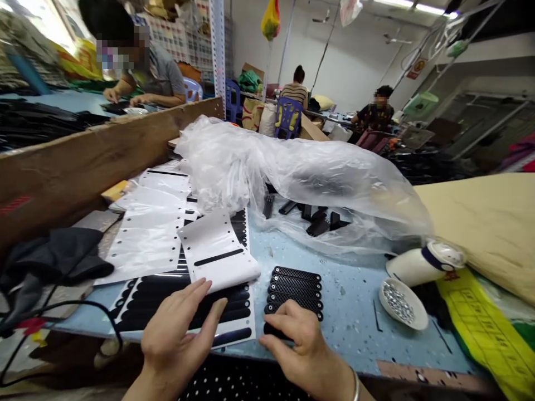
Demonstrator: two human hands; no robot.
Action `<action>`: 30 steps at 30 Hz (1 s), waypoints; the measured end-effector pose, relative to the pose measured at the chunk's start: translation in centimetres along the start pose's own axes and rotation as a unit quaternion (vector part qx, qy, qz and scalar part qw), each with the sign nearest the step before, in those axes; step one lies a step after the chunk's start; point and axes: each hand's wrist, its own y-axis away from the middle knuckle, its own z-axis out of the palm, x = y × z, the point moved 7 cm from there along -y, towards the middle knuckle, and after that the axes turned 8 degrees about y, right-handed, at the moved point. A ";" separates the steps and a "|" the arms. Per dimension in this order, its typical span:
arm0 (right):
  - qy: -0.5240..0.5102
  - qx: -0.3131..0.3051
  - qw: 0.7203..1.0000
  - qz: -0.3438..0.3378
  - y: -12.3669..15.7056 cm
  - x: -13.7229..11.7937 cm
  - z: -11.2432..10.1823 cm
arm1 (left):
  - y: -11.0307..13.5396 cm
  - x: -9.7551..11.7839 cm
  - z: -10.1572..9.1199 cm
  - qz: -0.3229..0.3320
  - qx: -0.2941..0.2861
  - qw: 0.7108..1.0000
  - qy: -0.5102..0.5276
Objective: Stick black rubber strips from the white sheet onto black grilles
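Note:
My left hand (178, 328) lies flat with fingers stretched out on a white backing sheet (246, 328) that carries rows of black strips (167, 289). My right hand (292, 337) is curled, its fingertips pressing on the near end of a row of black perforated strips (296, 287) lying side by side on the blue table (351, 312). A white sheet with a curled-up end (219, 256) rests on the strip sheet just beyond my left hand.
A large clear plastic bag (301, 178) covers more black pieces (321, 223). A small white dish of metal rivets (401, 303) and a tipped white bottle (422, 262) sit at right. White peeled sheets (150, 228), dark cloth (50, 256), a wooden board (83, 161). Other people work behind.

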 end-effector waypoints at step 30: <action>0.101 0.110 0.979 -0.137 4.9 1.8 -1.7 | 8.1 0.5 10.5 -0.565 -0.234 0.634 0.473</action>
